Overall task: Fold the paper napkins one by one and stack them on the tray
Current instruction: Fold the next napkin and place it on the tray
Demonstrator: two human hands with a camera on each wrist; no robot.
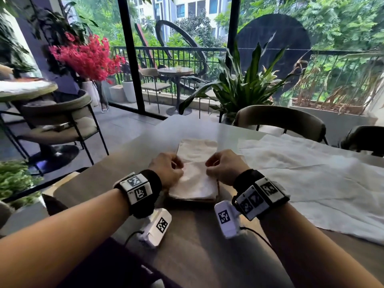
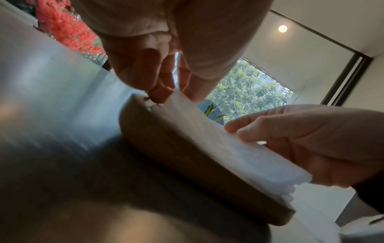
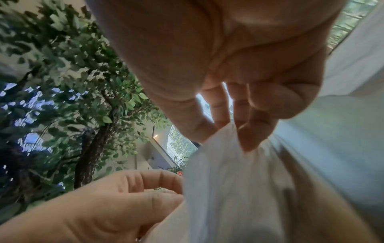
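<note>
A white paper napkin (image 1: 197, 154) lies lengthwise on a stack of folded napkins (image 1: 194, 190), which sits on a brown wooden tray (image 1: 217, 189) near me on the table. My left hand (image 1: 179, 165) pinches the napkin's left edge, and my right hand (image 1: 209, 164) pinches its right edge, both with curled fingers. In the left wrist view the left hand (image 2: 164, 96) pinches the napkin stack (image 2: 228, 156) above the tray (image 2: 176, 156). In the right wrist view the right hand (image 3: 239, 131) holds a raised fold of napkin (image 3: 228, 189).
A large white cloth (image 1: 311, 179) covers the table's right side. Two chairs (image 1: 280, 119) and a potted plant (image 1: 239, 86) stand behind the table. The table's left edge (image 1: 124, 146) drops to the floor, with another chair (image 1: 58, 119) beyond.
</note>
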